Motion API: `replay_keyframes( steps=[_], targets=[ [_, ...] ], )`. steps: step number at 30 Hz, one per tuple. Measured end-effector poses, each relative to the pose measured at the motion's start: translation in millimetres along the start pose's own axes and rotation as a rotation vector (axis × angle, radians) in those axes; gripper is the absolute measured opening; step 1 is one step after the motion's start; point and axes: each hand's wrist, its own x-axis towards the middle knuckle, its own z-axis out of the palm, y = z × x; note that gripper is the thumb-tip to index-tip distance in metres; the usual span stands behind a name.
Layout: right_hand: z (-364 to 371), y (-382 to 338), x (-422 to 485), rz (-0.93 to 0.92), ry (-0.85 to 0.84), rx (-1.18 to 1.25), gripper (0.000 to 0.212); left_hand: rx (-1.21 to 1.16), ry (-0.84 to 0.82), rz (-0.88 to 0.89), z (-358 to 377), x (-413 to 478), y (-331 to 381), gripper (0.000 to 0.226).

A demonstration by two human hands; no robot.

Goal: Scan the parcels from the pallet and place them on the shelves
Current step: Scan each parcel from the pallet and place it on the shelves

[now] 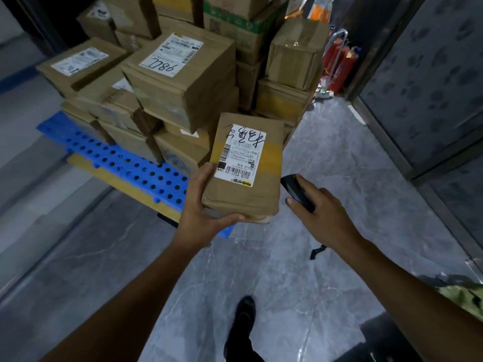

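Parcel (243, 197): small, flat, brown cardboard, taped over and creased. Hangs in the air above the grey floor (300, 257), just in front of the near corner of the stacked boxes (183, 82) on the blue perforated pallet (117, 158). Tilts its broad face toward the camera, far end higher than near end. Carries a white label (239, 155) on the left half of that face: black handwritten strokes at the far end, fine print and small barcodes in the middle, a wider barcode and a yellow-and-black strip at the near end, all upside down as seen from the head. Shows a band of yellowish tape (273, 150) across the face to the right of the label. Looks crumpled and rounded at the near end, with pale wrapping bulging at the lower right corner.

Left hand (201, 205) clamped on the parcel: thumb up along the left edge beside the label, fingers curled under the near end. Right hand (324, 218) wrapped around a black scanner (290, 188), one fingertip beside a small blue light. Scanner nose just beside the parcel's lower right edge; touching or not, cannot tell. Hands apart, not touching each other.

Below, one dark shoe (244, 312) on the floor. Behind the stack, red fire extinguishers (339, 64).
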Motion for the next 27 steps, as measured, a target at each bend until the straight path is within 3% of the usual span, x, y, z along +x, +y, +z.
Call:
replay_keyframes(
  steps=[5,9,16,27],
  targets=[
    [34,-46,-42,-0.068,-0.034,-0.051,0.077,-0.055,0.086,-0.067,-44,-78,-10,0.107],
    [81,-101,-71,-0.138,-0.162,-0.094,0.072,-0.063,0.203,-0.107,-105,-146,-21,0.108],
    [163,-234,-110,-0.38,-0.404,-0.16,0.068,0.162,0.422,-0.172,-237,-266,-31,0.109],
    [240,-428,-112,-0.947,-0.586,-0.816,0.067,0.552,0.584,-0.319,-379,-384,-52,0.107]
  ],
)
